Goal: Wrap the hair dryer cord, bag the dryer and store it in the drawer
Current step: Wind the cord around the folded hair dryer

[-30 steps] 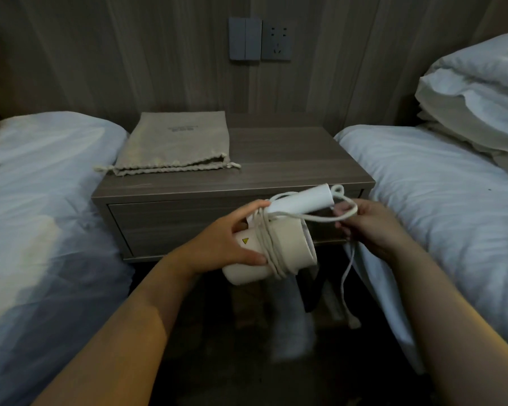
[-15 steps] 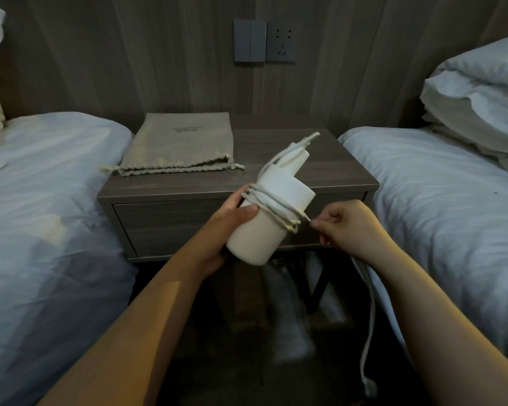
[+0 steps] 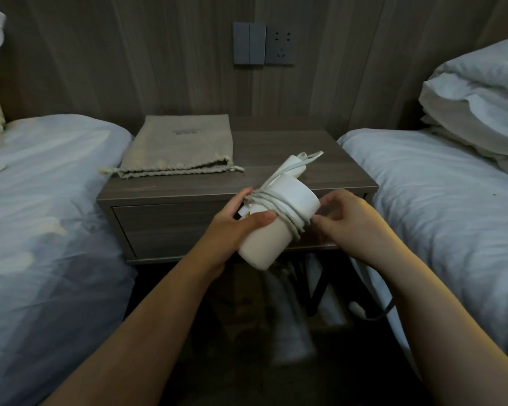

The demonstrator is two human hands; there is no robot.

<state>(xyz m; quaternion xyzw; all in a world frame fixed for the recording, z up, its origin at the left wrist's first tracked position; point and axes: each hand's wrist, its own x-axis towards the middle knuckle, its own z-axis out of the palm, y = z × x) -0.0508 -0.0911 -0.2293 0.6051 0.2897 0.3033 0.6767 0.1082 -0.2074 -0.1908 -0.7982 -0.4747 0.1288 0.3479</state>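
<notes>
Head view: your left hand (image 3: pixel 232 227) grips the hair dryer (image 3: pixel 264 244) in front of the nightstand (image 3: pixel 276 142). The thumb is pressed across the barrel just under the warning label and the fingers are curled round the far side. The dryer is held tilted in the air, with its folded handle pointing up and away over the front edge of the nightstand top.

Several turns of the cord (image 3: pixel 279 205) already lie around the barrel. Your right hand (image 3: pixel 352 221) is at the right side of those turns, with its fingers curled and its fingertips (image 3: pixel 316 222) pinching the cord where it leaves the barrel.

The wrapping is well along but not finished. A loose tail drops behind your right wrist, and the plug (image 3: pixel 357 307) hangs low near the floor, so I judge a few more turns are needed, and then the end has to be secured.

Nothing else has started. The drawstring bag (image 3: pixel 176 145) lies flat on the back left of the nightstand with its mouth toward you, well apart from the dryer. The drawer (image 3: pixel 165 230) below is closed. Bagging the dryer, opening the drawer and stowing it are all left to do.
</notes>
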